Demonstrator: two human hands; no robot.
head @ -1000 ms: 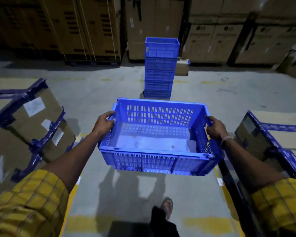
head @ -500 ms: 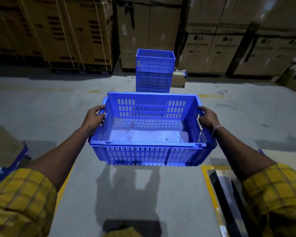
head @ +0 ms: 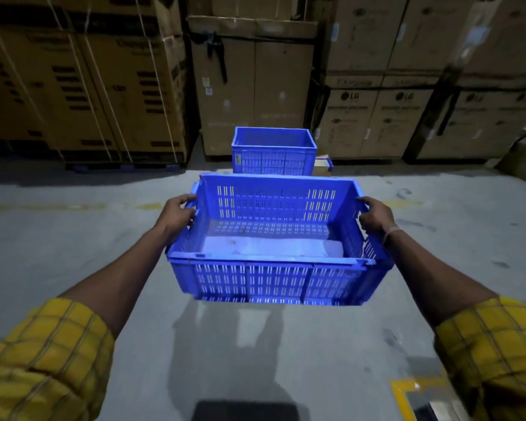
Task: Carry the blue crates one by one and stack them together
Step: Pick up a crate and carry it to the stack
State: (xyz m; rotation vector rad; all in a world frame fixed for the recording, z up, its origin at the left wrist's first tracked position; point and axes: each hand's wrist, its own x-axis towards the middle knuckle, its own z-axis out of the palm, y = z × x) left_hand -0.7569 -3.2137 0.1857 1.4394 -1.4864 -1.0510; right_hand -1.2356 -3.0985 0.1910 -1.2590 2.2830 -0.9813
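Observation:
I carry a blue slotted crate [head: 274, 278] in the air at waist height, level, with a pale sheet lying on its floor. My left hand [head: 176, 215] grips its left end wall at the rim. My right hand [head: 374, 215] grips the right end wall the same way. Straight ahead stands the stack of blue crates [head: 274, 153]; only its top crate shows, the lower ones hidden behind the crate I hold.
Tall cardboard cartons [head: 252, 86] line the back wall behind the stack, with strapped cartons on pallets [head: 82, 95] at the left. A small box [head: 322, 167] lies right of the stack. Grey concrete floor [head: 73, 244] stretches between. A yellow-edged floor marking [head: 419, 396] is at bottom right.
I have walked forward with the crate: the stack is nearer and mostly hidden behind it. The boxes on blue racks at both sides have dropped out of view. Both grips are unchanged.

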